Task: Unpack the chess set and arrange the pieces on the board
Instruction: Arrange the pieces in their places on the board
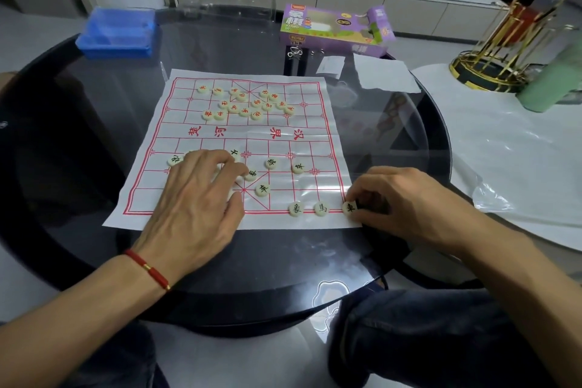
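- Head view: a paper xiangqi board (239, 135) printed with red grid lines lies flat on a dark round glass table (94, 135).
- The right hand (406, 198) pinches a pale round black-marked piece (349, 207) at the board's near right corner, fingers curled round it.
- Just left of that piece, on the near edge line, sit two more black-marked pieces (321, 208), side by side and apart.
- The left hand (201, 195) lies over the near left half of the board, fingers spread and relaxed, tips resting among loose black-marked pieces; it grasps nothing that can be seen.
- A red cord bracelet (148, 268) circles the left wrist.
- More black-marked pieces (271, 163) are scattered on the near half, right of the left hand.
- Red-marked pieces (244, 102) lie in a loose cluster on the far half.
- Beyond the board stands the purple chess box (333, 28); a blue plastic tray (118, 33) sits far left.
- A sheet of white paper (384, 72) lies near the board's far right corner.
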Demonstrator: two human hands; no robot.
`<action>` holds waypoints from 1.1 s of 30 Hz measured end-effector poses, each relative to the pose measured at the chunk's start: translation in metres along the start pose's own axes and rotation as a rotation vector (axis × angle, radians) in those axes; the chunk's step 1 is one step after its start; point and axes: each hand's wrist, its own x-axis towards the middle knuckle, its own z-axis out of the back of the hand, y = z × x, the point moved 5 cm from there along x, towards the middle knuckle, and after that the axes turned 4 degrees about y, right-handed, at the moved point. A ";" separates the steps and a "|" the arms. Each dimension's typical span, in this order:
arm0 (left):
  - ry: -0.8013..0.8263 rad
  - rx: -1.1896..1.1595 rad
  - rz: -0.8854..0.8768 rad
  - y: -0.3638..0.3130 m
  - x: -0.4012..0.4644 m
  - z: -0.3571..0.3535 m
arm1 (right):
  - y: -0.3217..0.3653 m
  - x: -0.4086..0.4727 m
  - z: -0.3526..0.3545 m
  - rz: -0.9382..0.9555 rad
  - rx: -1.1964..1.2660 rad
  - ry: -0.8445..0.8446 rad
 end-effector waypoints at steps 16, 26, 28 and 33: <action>-0.017 -0.023 0.001 -0.001 -0.001 0.001 | 0.005 0.027 0.000 -0.015 0.000 -0.172; -0.035 -0.042 0.007 0.001 -0.002 0.004 | 0.027 0.089 -0.005 0.097 -0.078 -0.081; -0.037 -0.046 0.012 0.001 -0.002 0.004 | 0.023 0.092 -0.001 0.094 -0.104 -0.093; -0.033 -0.047 0.014 0.002 -0.002 0.002 | -0.014 0.090 0.025 -0.056 -0.071 -0.189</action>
